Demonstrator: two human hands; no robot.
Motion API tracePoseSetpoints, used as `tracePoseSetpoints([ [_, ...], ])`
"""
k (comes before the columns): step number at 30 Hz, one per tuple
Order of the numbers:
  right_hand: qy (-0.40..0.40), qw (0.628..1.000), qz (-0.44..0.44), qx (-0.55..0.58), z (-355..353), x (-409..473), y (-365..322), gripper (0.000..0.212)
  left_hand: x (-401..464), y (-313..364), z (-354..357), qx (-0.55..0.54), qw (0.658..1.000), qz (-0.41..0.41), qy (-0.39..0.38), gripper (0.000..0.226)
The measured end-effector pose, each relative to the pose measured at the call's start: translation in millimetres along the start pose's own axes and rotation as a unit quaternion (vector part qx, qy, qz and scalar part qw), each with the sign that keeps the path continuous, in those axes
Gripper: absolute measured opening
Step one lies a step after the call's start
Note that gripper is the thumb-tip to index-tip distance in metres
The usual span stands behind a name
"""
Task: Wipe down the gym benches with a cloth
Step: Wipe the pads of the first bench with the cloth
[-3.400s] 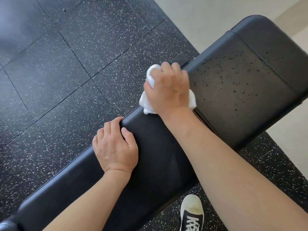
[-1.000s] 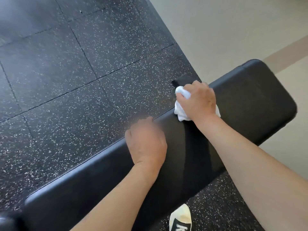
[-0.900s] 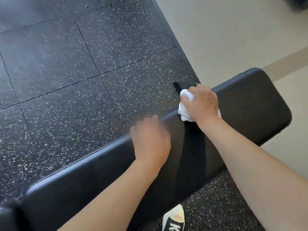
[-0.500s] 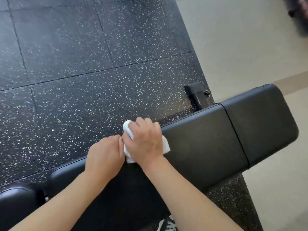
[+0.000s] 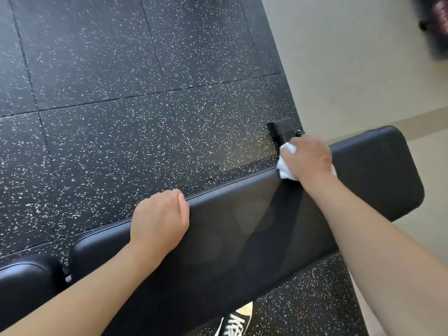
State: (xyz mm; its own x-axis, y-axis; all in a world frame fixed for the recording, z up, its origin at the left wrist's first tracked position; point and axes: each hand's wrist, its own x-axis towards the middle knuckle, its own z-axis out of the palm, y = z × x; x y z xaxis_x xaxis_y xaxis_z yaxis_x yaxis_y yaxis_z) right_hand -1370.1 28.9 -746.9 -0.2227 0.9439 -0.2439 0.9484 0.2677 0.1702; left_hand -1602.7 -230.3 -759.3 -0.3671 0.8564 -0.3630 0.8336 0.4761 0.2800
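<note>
A black padded gym bench (image 5: pixel 242 226) runs across the head view from lower left to right. My right hand (image 5: pixel 309 158) grips a bunched white cloth (image 5: pixel 286 170) and presses it on the bench's far edge, near the right end pad. My left hand (image 5: pixel 160 219) lies on the same far edge further left, its fingers curled over the rim and out of sight. A damp streak shows on the pad between my two hands.
A second black pad (image 5: pixel 24 282) adjoins the bench at lower left. The bench's black foot (image 5: pixel 282 130) stands on the speckled rubber floor behind my right hand. My shoe (image 5: pixel 238 321) is under the near side. Beige floor lies right, with a blurred dark object (image 5: pixel 436 27) at top right.
My right hand has swept the cloth to the right along the far edge, away from my left hand. My left hand has kept its hold on the bench rim.
</note>
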Motion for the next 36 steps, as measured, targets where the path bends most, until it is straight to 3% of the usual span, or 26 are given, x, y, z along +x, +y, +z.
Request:
tracePoseSetpoints([
  [5, -0.088, 0.987, -0.131, 0.03, -1.7, -47.2, -106.7, 0.023, 2.0, 1.0, 0.3, 0.008, 0.999, -0.039, -0.034, 0.04],
  [10, -0.127, 0.952, -0.251, 0.119, -2.0, -88.0, -179.4, 0.033, -11.2, -6.1, -2.0, -0.026, 0.994, -0.108, 0.016, 0.04],
  [15, -0.098, 0.945, -0.269, 0.156, 4.7, -64.7, -118.9, 0.022, -59.7, -9.2, 17.9, 0.013, 0.986, -0.094, 0.135, 0.044],
  [22, -0.056, 0.986, -0.138, 0.07, 8.9, 27.0, 42.6, 0.029, -69.2, -7.9, 33.7, 0.003, 0.973, -0.109, 0.204, 0.05],
  [28, -0.003, 0.992, -0.105, 0.071, 16.8, 21.9, 40.9, 0.03, -72.1, -6.5, 32.2, 0.005, 0.973, -0.108, 0.202, 0.049],
  [36, -0.025, 0.99, -0.104, 0.095, 14.4, 0.7, 12.0, 0.031, -72.8, -10.3, 31.5, -0.003, 0.976, -0.101, 0.194, 0.05],
])
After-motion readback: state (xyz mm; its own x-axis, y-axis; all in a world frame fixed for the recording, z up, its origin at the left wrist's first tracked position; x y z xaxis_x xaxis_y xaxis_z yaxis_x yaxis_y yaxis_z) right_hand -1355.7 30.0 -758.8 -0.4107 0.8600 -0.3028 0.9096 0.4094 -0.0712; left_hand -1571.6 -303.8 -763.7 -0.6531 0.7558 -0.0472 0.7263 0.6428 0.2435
